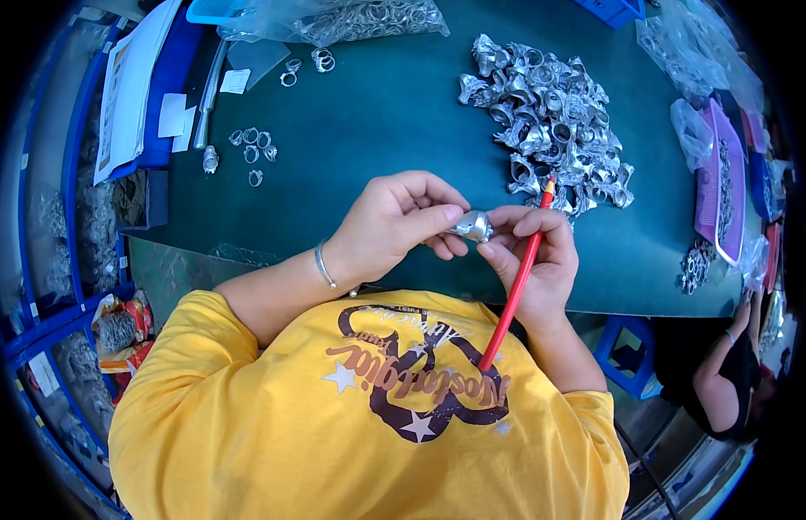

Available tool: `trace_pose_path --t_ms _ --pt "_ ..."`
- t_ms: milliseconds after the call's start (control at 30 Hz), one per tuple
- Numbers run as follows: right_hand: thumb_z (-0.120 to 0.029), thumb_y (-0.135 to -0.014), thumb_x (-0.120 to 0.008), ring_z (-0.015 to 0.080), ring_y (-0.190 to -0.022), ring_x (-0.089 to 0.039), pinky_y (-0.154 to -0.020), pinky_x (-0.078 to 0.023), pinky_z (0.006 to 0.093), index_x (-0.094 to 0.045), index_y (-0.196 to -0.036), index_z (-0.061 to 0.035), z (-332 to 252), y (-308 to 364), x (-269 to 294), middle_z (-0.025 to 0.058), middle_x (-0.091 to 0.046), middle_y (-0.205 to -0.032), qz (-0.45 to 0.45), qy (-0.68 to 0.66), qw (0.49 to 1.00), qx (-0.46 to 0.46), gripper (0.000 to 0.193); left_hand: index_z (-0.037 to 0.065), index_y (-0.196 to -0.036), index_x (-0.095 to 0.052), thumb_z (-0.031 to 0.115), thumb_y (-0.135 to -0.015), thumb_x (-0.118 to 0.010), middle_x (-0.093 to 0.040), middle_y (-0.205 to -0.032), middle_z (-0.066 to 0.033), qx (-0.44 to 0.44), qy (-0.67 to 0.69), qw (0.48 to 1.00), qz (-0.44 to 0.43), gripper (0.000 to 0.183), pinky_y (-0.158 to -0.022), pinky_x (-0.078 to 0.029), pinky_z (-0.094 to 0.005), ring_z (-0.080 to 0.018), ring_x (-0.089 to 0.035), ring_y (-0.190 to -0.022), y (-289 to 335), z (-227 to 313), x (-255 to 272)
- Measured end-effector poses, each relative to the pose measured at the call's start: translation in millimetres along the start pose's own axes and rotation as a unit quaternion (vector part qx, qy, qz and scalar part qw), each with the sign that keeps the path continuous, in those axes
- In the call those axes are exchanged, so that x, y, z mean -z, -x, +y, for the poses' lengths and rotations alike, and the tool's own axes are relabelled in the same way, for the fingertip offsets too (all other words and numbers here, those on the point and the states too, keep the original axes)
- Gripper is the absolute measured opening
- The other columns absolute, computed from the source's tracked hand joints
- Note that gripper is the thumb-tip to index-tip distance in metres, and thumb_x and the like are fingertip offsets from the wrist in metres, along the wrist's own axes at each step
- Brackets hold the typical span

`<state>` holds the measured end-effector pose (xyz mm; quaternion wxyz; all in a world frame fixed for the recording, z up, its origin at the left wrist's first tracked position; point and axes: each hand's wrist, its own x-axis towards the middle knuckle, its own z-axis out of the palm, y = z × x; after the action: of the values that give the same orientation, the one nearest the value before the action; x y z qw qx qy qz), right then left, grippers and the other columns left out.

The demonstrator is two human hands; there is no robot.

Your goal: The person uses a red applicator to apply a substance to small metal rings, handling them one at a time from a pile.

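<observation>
A chunky silver metal ring is held up near the table's front edge, between the fingertips of both hands. My left hand pinches it from the left, thumb and forefinger closed. My right hand touches its other side with the fingertips. A long red pencil also rests in my right hand, slanting across the fingers with its sharpened tip pointing away from me. Beyond the right hand lies a large heap of similar silver rings. The finger-covered sides of the held ring are hidden.
Several loose rings lie on the green table at left, near a metal rod and paper slips. A plastic bag of rings sits at the back. At right are a purple basket and another person's arm.
</observation>
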<state>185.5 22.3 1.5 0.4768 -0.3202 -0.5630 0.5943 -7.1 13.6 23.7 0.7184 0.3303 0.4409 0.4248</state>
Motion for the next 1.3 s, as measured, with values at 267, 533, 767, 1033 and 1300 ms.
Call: trace_pose_path --t_ms 267,533,767,1033,1300 --pt "0.01 -0.078 -0.065 0.016 -0.088 -0.061 -0.075 -0.052 0.0244 -0.04 -0.093 -0.0031 0.3 0.1 2.3 0.0196 -0.058 -0.103 0.02 -0.088 0.994 -0.064 0.032 -0.005 -0.098 -0.058 0.011 -0.091 -0.054 -0.065 -0.089 -0.0153 -0.011 0.021 1.0 -0.006 0.018 -0.065 -0.056 -0.027 -0.0204 -0.067 -0.075 2.7 0.0 3.1" --pt "0.01 -0.079 -0.064 0.0165 -0.086 -0.062 -0.074 -0.053 0.0254 -0.039 -0.092 -0.0029 -3.9 0.1 3.1 0.0203 -0.058 -0.102 0.021 -0.116 0.988 -0.104 0.031 -0.006 -0.098 -0.058 -0.003 -0.081 -0.065 -0.063 -0.094 -0.0142 -0.043 0.008 0.998 -0.035 0.019 -0.072 -0.055 -0.0258 -0.0179 -0.065 -0.083 3.7 -0.9 3.6" --pt "0.007 -0.081 -0.063 0.0149 -0.087 -0.06 -0.074 -0.05 0.0236 -0.046 -0.098 -0.0015 -0.3 -0.6 2.6 0.0157 -0.06 -0.102 -0.007 -0.045 0.998 -0.042 0.025 -0.004 -0.094 -0.062 -0.004 -0.078 -0.067 -0.057 -0.101 -0.0091 -0.145 -0.115 0.981 -0.053 0.017 -0.077 -0.052 -0.0238 -0.0142 -0.06 -0.091 1.5 -9.9 -1.4" --pt "-0.015 -0.096 -0.045 0.0206 -0.075 -0.06 -0.071 -0.048 0.0304 -0.051 -0.116 0.0045 -18.8 -9.9 14.9 0.0143 -0.063 -0.09 0.019 0.29 0.936 0.198 0.029 0.001 -0.083 -0.067 -0.001 -0.077 -0.069 -0.061 -0.104 -0.0111 -0.195 -0.252 0.948 0.004 0.007 -0.073 -0.05 -0.0237 -0.014 -0.06 -0.087 3.6 -3.1 -2.1" --pt "-0.018 -0.097 -0.04 0.0205 -0.067 -0.059 -0.065 -0.048 0.0314 -0.049 -0.097 -0.0004 -15.6 16.3 32.7 0.0159 -0.062 -0.074 0.069 0.108 0.981 0.143 0.019 0.003 -0.081 -0.067 -0.001 -0.076 -0.069 -0.065 -0.099 -0.0102 -0.247 -0.291 0.924 -0.019 0.006 -0.073 -0.05 -0.0254 -0.0172 -0.063 -0.086 3.1 -2.2 -1.0"
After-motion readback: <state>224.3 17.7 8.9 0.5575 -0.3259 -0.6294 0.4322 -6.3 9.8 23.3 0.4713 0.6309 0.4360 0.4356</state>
